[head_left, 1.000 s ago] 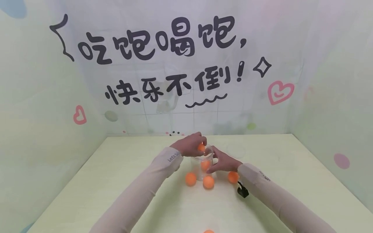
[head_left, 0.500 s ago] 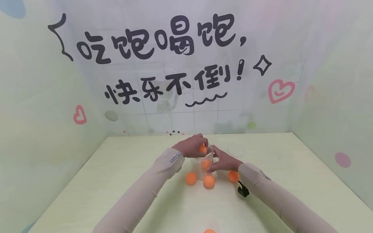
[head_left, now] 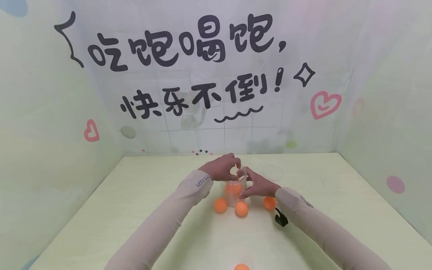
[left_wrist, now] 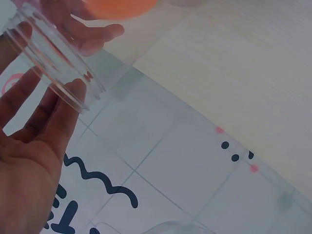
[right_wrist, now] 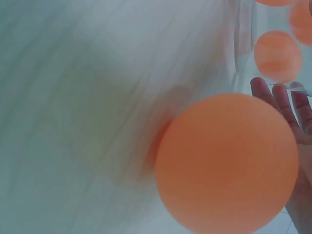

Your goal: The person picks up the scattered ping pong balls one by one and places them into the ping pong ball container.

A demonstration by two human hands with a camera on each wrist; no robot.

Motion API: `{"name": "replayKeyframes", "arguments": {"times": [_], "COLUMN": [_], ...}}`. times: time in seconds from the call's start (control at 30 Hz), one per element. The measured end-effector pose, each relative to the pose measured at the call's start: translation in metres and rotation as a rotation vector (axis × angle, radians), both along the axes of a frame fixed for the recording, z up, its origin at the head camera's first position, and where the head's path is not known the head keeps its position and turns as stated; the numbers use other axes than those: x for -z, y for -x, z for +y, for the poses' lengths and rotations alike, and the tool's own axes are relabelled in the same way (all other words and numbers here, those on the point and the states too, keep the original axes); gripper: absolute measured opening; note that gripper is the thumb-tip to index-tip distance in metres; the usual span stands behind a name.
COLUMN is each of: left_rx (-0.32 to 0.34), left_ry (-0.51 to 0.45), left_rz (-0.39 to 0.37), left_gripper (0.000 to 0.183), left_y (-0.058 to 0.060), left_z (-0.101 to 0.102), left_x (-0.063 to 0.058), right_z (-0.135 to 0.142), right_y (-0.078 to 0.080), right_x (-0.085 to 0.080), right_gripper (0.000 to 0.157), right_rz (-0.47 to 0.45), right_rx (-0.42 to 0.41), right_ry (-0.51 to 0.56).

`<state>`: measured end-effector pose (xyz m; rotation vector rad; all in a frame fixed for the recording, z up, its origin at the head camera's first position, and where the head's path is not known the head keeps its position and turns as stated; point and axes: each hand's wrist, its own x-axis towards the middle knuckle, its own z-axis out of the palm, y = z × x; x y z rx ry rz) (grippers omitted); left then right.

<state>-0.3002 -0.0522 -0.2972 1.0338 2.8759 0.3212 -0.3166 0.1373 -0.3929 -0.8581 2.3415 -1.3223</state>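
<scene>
A clear round jar [head_left: 233, 201] stands upright on the table, with orange balls [head_left: 233, 189] inside. My right hand [head_left: 260, 186] grips its right side, thumb toward the front. Over the mouth hovers my left hand [head_left: 221, 167], its curved fingers parted and nothing between them. The left wrist view shows these fingers [left_wrist: 68, 112] at the jar's rim [left_wrist: 53, 58]. In the right wrist view, a large orange ball [right_wrist: 226, 165] lies near the right hand [right_wrist: 295, 119], and a ball [right_wrist: 278, 56] shows through the jar wall.
Orange balls rest on the table [head_left: 152, 225]: one left of the jar [head_left: 221, 205], one in front [head_left: 241, 209], one by the right wrist [head_left: 269, 203], one at the near edge [head_left: 242, 267]. A clear disc [head_left: 274, 180] lies behind. A small black object [head_left: 281, 218] sits beside the right sleeve.
The ball pinched by the left hand has been let go and is inside the jar. The left fingers have parted. The right hand keeps its grip on the jar.
</scene>
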Motion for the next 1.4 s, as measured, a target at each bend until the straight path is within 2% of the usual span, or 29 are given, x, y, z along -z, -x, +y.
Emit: {"name": "replayKeyframes", "arguments": {"times": [0.3, 0.6, 0.83, 1.03, 1.2, 1.4], "left_rx": [-0.006, -0.007, -0.021, -0.030, -0.036, -0.030], "left_ry": [0.001, 0.026, 0.023, 0.012, -0.001, -0.020], "left_rz": [-0.009, 0.012, 0.019, 0.014, 0.007, 0.007], "left_gripper": [0.031, 0.032, 0.029, 0.028, 0.028, 0.027], "left_y": [-0.0022, -0.0008, -0.0043, -0.0022, -0.0025, -0.0051], "left_z": [-0.0011, -0.0016, -0.0034, -0.0040, -0.0034, -0.0026], "left_x": [-0.0019, -0.0021, 0.0003, 0.0036, 0.0040, 0.0037], "right_z": [-0.0004, -0.0017, -0.0029, -0.0025, -0.0031, -0.0036], "right_y": [-0.0028, -0.0003, -0.0006, -0.0015, -0.0031, -0.0045], "right_x": [0.0008, 0.0026, 0.0010, 0.0010, -0.0018, -0.0019], "right_gripper": [0.077, 0.068, 0.074, 0.072, 0.077, 0.079], "right_rz": [-0.002, -0.036, -0.042, -0.045, -0.059, -0.017], "right_rx": [0.017, -0.004, 0.000, 0.008, -0.007, 0.015], "right_ry": [-0.032, 0.017, -0.001, -0.010, 0.010, -0.029]}}
